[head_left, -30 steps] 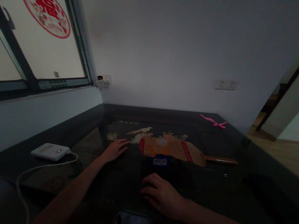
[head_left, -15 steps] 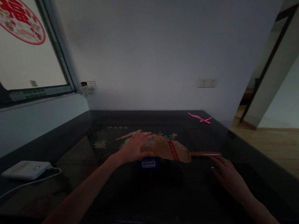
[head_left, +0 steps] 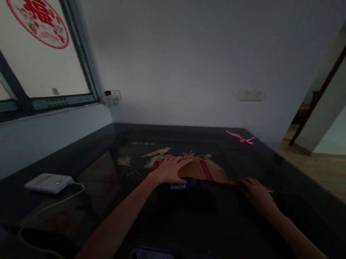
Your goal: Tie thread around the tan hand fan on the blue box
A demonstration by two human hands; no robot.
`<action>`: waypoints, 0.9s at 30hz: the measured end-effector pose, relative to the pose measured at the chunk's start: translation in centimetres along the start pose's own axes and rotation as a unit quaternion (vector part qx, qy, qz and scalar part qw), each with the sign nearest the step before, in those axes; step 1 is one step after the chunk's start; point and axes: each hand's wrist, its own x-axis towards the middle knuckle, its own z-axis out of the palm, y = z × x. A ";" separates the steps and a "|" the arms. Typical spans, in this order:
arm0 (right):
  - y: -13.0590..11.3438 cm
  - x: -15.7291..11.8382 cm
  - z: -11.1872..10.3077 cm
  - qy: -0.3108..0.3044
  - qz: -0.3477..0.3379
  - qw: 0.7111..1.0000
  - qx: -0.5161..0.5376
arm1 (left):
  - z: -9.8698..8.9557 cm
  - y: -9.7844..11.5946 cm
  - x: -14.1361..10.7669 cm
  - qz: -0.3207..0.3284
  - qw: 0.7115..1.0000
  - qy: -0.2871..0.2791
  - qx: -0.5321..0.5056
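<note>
A tan, patterned hand fan [head_left: 198, 170] with a red band across it and a brown wooden handle [head_left: 231, 182] lies across a small blue box [head_left: 181, 185] on the dark table. My left hand [head_left: 169, 171] grips the fan's left part, fingers over its top and thumb along the near edge. Some red shows beyond the fingers at the fan's left end. On the right, my right hand [head_left: 255, 194] is closed around the handle, and the handle's tip pokes out past it. Most of the box is hidden beneath the fan and my left hand.
A white power bank [head_left: 49, 183] with a white cable [head_left: 56, 204] lies on the table's left side. A pink ribbon [head_left: 243, 139] is near the far edge. Beyond the dark tabletop [head_left: 166, 133] stands a wall with sockets [head_left: 252, 95]; a window [head_left: 38, 67] is at the left.
The view has swung a little to the left. My right hand has moved inward along the handle and closed on it. My left hand has shifted slightly toward the red band.
</note>
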 end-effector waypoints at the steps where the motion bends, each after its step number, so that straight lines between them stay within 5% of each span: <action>1: -0.2 -0.1 -0.3 -0.009 -0.006 1.000 0.014 | 0.1 0.1 0.0 -0.005 1.000 0.006 0.000; 14: -1.2 -2.3 -1.6 -0.046 -0.010 0.997 0.066 | 0.6 0.4 0.1 -0.026 0.999 0.046 0.005; 27: -0.9 -2.4 -1.7 -0.037 -0.010 0.998 0.058 | 0.4 0.1 0.0 -0.030 0.999 0.017 -0.004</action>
